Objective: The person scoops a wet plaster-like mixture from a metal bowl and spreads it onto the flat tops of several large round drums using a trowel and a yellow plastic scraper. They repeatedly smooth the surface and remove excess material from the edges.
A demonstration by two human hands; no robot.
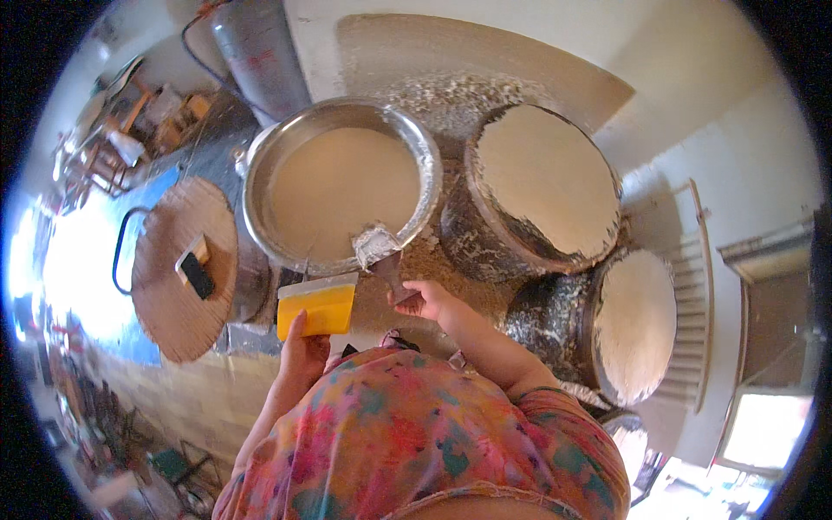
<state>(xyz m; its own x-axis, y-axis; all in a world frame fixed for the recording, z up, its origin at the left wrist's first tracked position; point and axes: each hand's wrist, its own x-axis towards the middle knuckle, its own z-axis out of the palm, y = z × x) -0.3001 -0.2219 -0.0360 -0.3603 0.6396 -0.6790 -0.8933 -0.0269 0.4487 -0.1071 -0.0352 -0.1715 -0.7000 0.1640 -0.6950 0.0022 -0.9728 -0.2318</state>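
Observation:
My left hand point(305, 351) grips a wide yellow scraper point(315, 314) with a pale edge, held just below a large steel basin point(253, 211) of creamy beige liquid point(334, 178). In my right hand point(420, 299) is a dark-handled spatula point(388, 270); its blade point(374, 244) carries whitish paste and is at the basin's lower right rim. To the right of the basin stands a large dark, smeared vessel point(459, 225) whose round top point(544, 178) is coated pale beige; a second such top point(634, 325) is lower right.
At left is a round wooden board point(186, 325) with a black-and-pale block point(195, 270) on it. A grey cylinder point(251, 56) with a hose stands behind the basin. Wooden furniture point(113, 160) is at upper left. A pale ribbed radiator point(689, 295) runs along the right wall.

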